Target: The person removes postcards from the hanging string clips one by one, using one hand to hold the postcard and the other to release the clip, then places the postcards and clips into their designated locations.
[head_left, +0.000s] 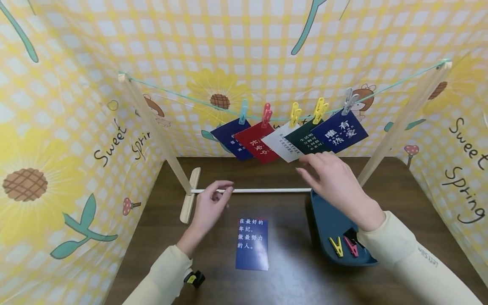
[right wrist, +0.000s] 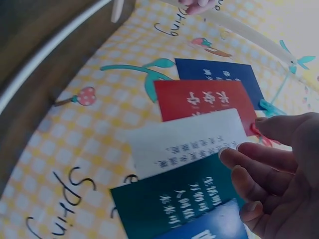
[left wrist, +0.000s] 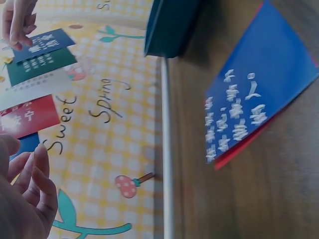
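Brown desk (head_left: pixel 290 237), yellow-checked cloth (head_left: pixel 171 46) behind; left hand (head_left: pixel 209 206), empty, fingers loosely bent, hovers above desk; right hand (head_left: pixel 335 180), empty, fingers relaxed, hovers near hanging cards (head_left: pixel 281 143).

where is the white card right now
In the head view, the white card hangs from a yellow clip, between the red card on its left and the dark green card on its right.

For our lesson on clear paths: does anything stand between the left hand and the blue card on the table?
Nothing visible does. Only bare table shows between the left hand and the card in the head view; the tray sits to the card's right.
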`<state>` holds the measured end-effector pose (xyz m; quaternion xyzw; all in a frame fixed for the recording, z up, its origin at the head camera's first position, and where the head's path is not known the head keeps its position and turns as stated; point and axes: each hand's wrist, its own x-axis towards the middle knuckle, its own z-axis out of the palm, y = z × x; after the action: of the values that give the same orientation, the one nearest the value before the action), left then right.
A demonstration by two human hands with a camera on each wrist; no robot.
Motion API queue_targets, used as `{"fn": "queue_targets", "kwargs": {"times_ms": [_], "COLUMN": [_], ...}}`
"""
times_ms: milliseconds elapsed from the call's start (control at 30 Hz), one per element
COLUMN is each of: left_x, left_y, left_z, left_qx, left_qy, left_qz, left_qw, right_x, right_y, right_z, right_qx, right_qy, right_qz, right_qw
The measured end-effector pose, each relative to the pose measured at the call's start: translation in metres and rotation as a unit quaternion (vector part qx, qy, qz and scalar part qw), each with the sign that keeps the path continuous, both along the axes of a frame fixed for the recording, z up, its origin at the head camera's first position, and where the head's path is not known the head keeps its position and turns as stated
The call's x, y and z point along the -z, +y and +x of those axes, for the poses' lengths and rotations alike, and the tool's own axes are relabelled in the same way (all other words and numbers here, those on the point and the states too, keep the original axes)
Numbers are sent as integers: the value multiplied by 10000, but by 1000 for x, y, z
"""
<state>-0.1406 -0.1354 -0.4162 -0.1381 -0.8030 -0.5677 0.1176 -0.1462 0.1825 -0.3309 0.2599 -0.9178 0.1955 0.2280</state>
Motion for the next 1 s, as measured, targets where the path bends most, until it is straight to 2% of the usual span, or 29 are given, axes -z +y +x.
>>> {"fn": "queue_targets", "kwargs": {"times_ms": [267, 433, 500, 633, 800, 1000], "left_x": [-3, 6, 13, 16, 11, 4], "left_y": [2, -1, -4, -9, -12, -10], "left_z": [-19, -37, -45, -56, -68, -82], "left_qx": [-85, -168, -200, -220, -157, -149], "left_qy": [-141, -243, -260, -233, -119, -376], "left_qz": [688, 1140, 1188, 1155, 1145, 1528], "left_qw": [9975, 9930, 9924, 9928, 9932, 9874], "right_x": [-23, -42, -51, -70, -94, -119], "right_y": [-8, -15, -17, -23, -29, -40], "right_z": [-11, -18, -21, -26, -36, -58], "right_qx": [-479, -641, -650, -742, -976, -1338], "right_qy": [818, 1085, 1094, 952, 811, 625], "right_qz": [-113, -91, -67, -239, -337, -140], "right_qw": [9954, 9920, 9919, 9924, 9913, 9889]}}
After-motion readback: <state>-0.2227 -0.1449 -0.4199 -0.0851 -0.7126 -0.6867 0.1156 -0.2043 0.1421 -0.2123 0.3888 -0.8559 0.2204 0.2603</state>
